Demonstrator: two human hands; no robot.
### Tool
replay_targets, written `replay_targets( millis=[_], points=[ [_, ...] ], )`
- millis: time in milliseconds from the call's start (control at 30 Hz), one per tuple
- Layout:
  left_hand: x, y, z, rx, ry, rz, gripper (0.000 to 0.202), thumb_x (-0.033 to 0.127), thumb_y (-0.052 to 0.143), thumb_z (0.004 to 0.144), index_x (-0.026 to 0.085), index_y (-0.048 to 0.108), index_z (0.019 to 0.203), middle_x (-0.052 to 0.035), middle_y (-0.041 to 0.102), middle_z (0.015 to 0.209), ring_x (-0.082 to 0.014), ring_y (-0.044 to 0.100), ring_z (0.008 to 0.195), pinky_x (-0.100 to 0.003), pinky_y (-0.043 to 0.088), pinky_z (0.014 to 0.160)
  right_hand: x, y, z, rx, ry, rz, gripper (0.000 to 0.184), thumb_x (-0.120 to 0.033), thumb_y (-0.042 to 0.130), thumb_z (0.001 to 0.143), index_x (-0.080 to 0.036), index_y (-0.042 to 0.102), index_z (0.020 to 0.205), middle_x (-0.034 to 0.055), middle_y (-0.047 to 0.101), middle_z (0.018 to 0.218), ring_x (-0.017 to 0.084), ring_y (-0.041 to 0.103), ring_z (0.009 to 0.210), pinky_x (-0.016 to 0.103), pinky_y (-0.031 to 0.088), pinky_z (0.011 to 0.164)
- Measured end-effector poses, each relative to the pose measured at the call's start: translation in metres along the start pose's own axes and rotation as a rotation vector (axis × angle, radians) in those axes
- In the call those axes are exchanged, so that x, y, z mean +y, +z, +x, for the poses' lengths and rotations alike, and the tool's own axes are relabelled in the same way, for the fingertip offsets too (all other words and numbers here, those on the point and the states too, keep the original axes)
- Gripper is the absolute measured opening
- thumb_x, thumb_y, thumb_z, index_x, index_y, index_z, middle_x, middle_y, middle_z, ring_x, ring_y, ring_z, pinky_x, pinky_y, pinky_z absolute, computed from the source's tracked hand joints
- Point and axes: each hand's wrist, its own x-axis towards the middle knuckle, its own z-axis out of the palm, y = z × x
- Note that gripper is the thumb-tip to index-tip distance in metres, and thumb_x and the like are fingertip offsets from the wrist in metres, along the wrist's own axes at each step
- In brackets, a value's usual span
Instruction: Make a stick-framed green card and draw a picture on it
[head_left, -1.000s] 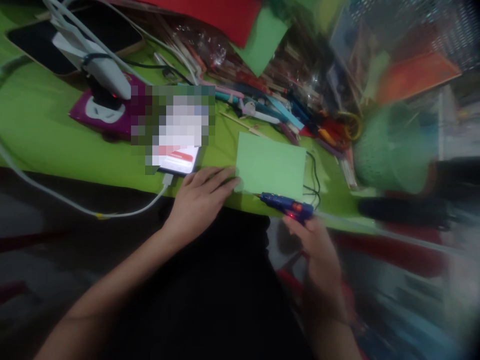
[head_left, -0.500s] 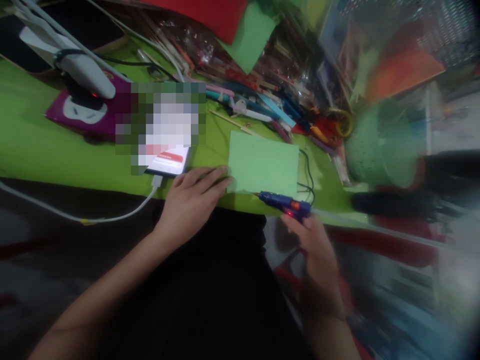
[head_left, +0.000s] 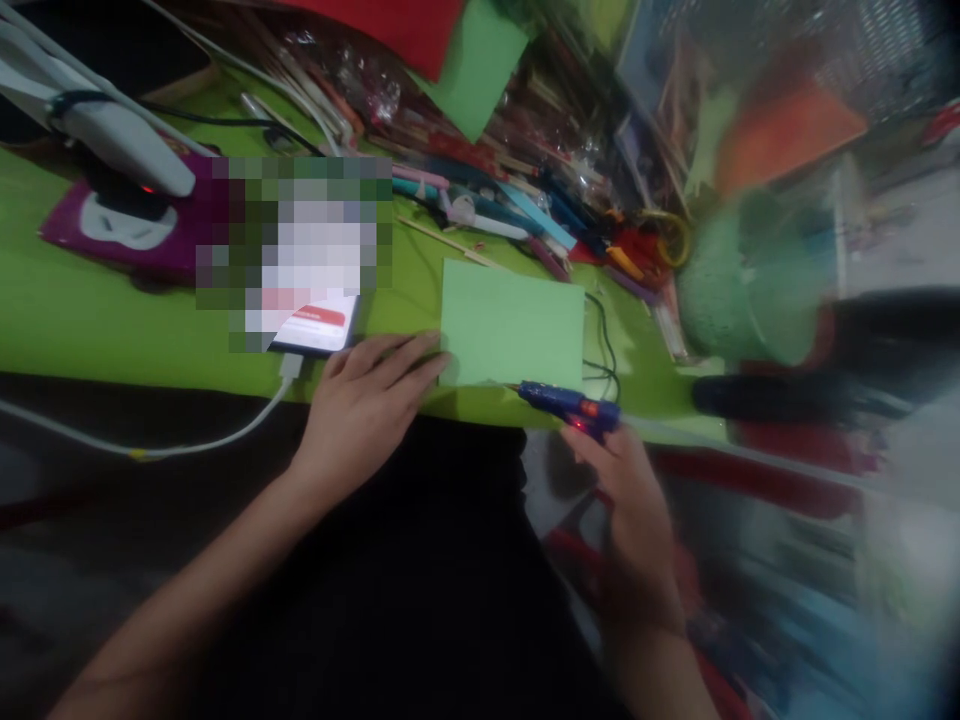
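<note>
A light green sheet of paper (head_left: 514,320) lies flat near the front edge of the green-covered table (head_left: 405,400). My left hand (head_left: 371,390) rests palm down with its fingers stretched out, the fingertips at the paper's left edge. In my right hand (head_left: 626,465) is a blue hot glue gun (head_left: 566,405) with a red light glowing on it. Its nozzle points left, at the paper's lower edge; contact cannot be made out. A glue stick (head_left: 675,435) runs out of its back to the right.
Left of the paper lies a phone (head_left: 315,325), partly pixelated, with a white charging cable (head_left: 289,370). Beyond it sits a purple power socket box (head_left: 127,230) with a plugged-in adapter. Scissors (head_left: 664,240), pens and wrapped sticks crowd the back. A green container (head_left: 742,290) stands at right.
The view has shifted slightly, so the table things sit further left. The glue gun's nozzle is further right along the paper's lower edge. My left hand stays at the paper's left edge.
</note>
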Motion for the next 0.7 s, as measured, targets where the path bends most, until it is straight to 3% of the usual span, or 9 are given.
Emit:
replay_targets(
  millis=[433,700],
  points=[
    [-0.004,0.005,-0.002,0.058,0.036,0.013,0.040,0.018,0.051,0.104,0.030,0.063,0.140,-0.0006,0.064,0.150,-0.0347,0.062,0.129,-0.053,0.052,0.089,0.003,-0.010,0.000,0.019,-0.007,-0.050,0.038,-0.053,0.074,0.083,-0.026,0.060,0.061,-0.0009,0.060,0.059,0.021,0.055,0.059,0.036,0.044,0.062],
    [-0.003,0.005,-0.001,0.049,-0.011,-0.070,0.047,0.022,0.051,0.104,0.040,0.060,0.147,0.0012,0.064,0.150,-0.0341,0.061,0.131,-0.053,0.050,0.095,0.011,-0.015,0.001,0.013,-0.022,-0.064,0.035,-0.052,0.073,0.085,-0.026,0.061,0.066,0.0001,0.060,0.061,0.022,0.056,0.061,0.037,0.044,0.063]
  ],
)
